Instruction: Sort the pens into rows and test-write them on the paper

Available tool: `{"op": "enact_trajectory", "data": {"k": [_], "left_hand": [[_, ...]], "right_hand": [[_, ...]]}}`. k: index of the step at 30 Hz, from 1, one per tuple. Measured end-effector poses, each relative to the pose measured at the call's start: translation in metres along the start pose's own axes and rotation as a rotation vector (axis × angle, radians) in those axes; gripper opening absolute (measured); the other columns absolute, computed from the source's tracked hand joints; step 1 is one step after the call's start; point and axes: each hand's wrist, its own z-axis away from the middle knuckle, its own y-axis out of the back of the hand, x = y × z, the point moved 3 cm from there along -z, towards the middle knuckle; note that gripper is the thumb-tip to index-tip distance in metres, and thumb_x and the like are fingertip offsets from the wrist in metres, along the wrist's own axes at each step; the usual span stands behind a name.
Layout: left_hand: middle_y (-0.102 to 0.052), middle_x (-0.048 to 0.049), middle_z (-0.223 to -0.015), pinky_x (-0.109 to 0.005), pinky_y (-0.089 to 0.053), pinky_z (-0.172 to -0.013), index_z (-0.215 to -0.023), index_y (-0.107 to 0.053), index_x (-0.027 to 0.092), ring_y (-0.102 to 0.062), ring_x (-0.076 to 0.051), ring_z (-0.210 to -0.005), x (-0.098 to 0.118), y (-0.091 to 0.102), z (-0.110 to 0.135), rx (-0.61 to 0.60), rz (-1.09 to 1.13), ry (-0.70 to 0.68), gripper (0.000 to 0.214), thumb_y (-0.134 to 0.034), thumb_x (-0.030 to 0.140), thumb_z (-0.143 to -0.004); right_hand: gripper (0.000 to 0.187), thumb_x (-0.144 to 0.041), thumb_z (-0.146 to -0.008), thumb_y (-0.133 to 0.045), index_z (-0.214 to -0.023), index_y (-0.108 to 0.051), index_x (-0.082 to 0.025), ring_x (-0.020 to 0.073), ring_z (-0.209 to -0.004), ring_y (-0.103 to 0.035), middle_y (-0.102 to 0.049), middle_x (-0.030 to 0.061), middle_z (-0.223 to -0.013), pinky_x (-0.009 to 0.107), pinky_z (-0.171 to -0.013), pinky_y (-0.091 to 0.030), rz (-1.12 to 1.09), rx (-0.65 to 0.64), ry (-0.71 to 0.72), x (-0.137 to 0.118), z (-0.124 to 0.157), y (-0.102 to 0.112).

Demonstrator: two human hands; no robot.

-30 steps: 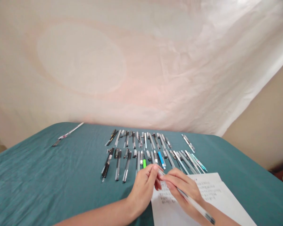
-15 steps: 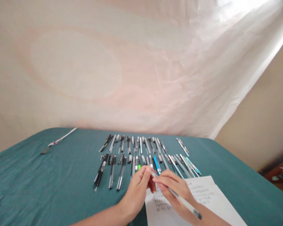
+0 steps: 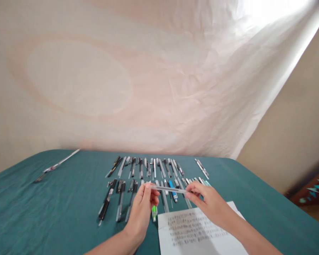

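Note:
A slim pen (image 3: 168, 189) with a clear, greyish barrel is stretched nearly level between my two hands. My left hand (image 3: 142, 207) closes thumb and fingers on its left end. At the opposite end my right hand (image 3: 207, 200) pinches it with the fingertips. The ends are covered by my fingers, so I cannot tell whether a cap is on. Below the hands lies a white paper sheet (image 3: 167, 242) with rows of dark handwriting. A green pen (image 3: 154, 213) rests just beside my left hand, and a blue pen (image 3: 173, 191) lies behind the held one.
Two rows of pens and caps spread across the green tablecloth (image 3: 66, 209), with black pens (image 3: 106, 203) at the left of the front row. A pair of pens (image 3: 202, 168) lies apart at the back right. One long thin stick-like thing (image 3: 58, 164) lies far left.
The pen has swung from slanting back over my right hand to lying level between both hands. My right hand has moved right, away from my left, and the view has shifted slightly.

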Motion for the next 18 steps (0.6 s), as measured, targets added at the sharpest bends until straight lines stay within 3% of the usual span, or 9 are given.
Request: {"op": "enact_trajectory", "data": {"k": [5,8,13,18], "left_hand": [[-0.054,0.0014,-0.070,-0.021,-0.039,-0.055,-0.086,-0.049,0.018,-0.047,-0.009,-0.057,0.003,-0.003,0.003,-0.026,-0.047,-0.020,0.030,-0.046,0.046,-0.077],[-0.053,0.0019,-0.074,-0.022,-0.039,-0.057,-0.099,-0.043,0.021,-0.047,-0.009,-0.059,0.005,-0.004,0.004,-0.041,-0.057,-0.053,0.030,-0.043,0.043,-0.080],[-0.053,0.0015,-0.075,-0.023,-0.039,-0.058,-0.104,-0.040,0.021,-0.047,-0.010,-0.059,0.005,-0.007,0.011,-0.109,-0.120,-0.066,0.030,-0.040,0.041,-0.082],[-0.052,0.0006,-0.076,-0.025,-0.039,-0.063,-0.103,-0.040,0.020,-0.048,-0.011,-0.062,0.011,-0.011,0.019,-0.209,-0.199,-0.064,0.028,-0.040,0.039,-0.082]], "right_hand": [[0.016,-0.028,-0.079,-0.050,-0.074,-0.062,-0.019,0.0136,-0.068,-0.056,-0.061,0.0010,-0.074,0.025,-0.064,-0.042,0.052,-0.008,0.056,0.006,-0.005,0.004],[0.021,-0.032,-0.079,-0.049,-0.075,-0.063,-0.017,0.0136,-0.067,-0.056,-0.062,0.0016,-0.073,0.024,-0.062,-0.042,-0.011,0.027,-0.019,0.029,-0.014,0.012],[0.034,-0.042,-0.076,-0.048,-0.079,-0.066,-0.013,0.0176,-0.067,-0.058,-0.066,0.0053,-0.074,0.027,-0.062,-0.042,-0.004,0.199,-0.230,0.114,-0.022,0.038],[0.043,-0.049,-0.075,-0.043,-0.080,-0.067,-0.013,0.0186,-0.066,-0.059,-0.068,0.0069,-0.072,0.025,-0.056,-0.039,0.227,0.329,-0.519,0.206,-0.015,0.061]]}}
